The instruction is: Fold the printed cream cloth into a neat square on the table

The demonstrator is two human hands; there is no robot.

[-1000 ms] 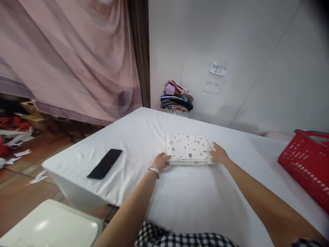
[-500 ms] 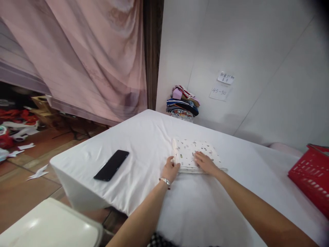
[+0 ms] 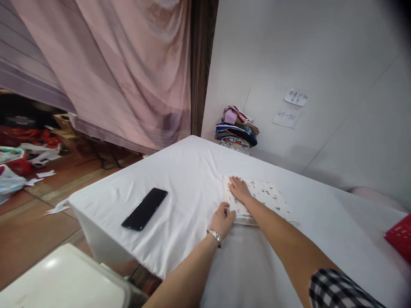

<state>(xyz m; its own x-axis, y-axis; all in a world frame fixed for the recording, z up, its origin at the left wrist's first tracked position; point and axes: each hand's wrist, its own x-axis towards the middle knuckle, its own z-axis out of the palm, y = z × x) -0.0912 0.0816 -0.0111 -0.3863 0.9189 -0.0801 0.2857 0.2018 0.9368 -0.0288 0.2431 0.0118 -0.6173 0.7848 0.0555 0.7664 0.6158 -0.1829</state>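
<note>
A folded white cloth (image 3: pixel 268 193) with a small scattered print lies in a flat, layered rectangle on the table. My right hand (image 3: pixel 240 189) rests flat on its top near the far left corner, fingers stretched out. At the near left corner is my left hand (image 3: pixel 223 220), a bracelet on its wrist. Its thumb and fingers are apart and touch the cloth's edge. Part of the cloth is covered by my right hand and forearm.
A black phone (image 3: pixel 145 209) lies on the white-covered table (image 3: pixel 180 171), left of the cloth. Behind the far edge rises a stack of folded clothes (image 3: pixel 236 130) by the wall. A red basket (image 3: pixel 401 237) stands at the right, a white stool (image 3: pixel 64 280) at the lower left.
My right hand has slid left and away from me over the cloth, from its middle to near the far left corner. My left hand stays at the near left corner. The view has shifted slightly.
</note>
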